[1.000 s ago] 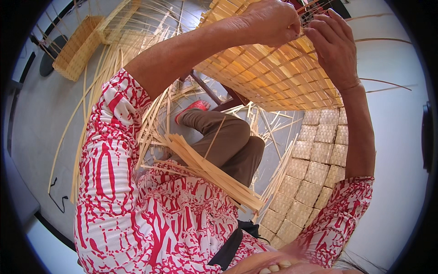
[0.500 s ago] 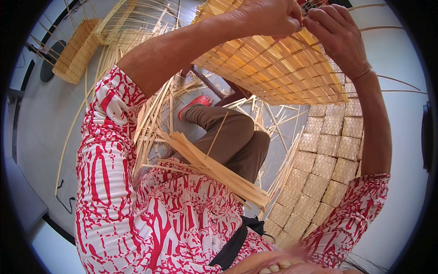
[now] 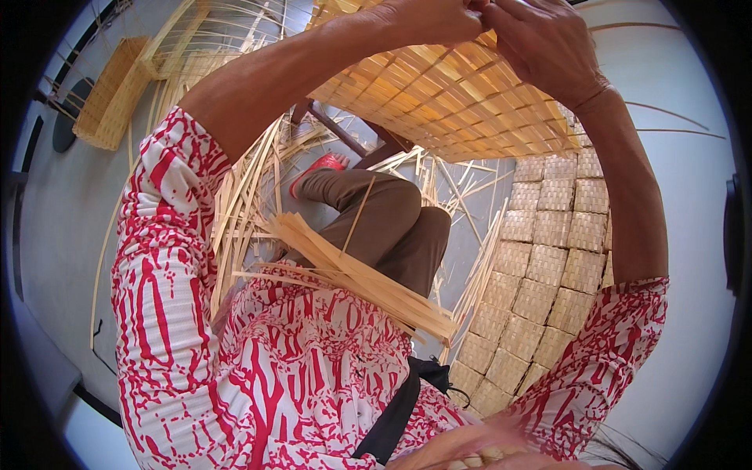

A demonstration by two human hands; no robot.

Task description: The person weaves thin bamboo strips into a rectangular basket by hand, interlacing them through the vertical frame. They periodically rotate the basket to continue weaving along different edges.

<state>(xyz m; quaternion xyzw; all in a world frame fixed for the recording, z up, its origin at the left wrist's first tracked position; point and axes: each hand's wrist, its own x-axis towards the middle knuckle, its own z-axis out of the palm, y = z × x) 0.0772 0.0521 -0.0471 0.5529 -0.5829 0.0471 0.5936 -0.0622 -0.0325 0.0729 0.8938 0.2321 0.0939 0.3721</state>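
Woven boxes (image 3: 542,262) in rows, red sandal (image 3: 323,164).

Golden grid-patterned basketwork (image 3: 446,102), red-and-white streaked shirt (image 3: 298,368), brown trousers (image 3: 388,211), red shoe (image 3: 319,164)

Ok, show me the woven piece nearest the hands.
The wide panel at upper centre, where the left hand and right hand meet. The basket at far left and the woven squares at right lie farther from both.

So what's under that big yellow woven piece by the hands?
Below the woven piece, parts of a dark wooden frame and loose pale strips show. It covers the rest, so whether the frame supports it cannot be seen.
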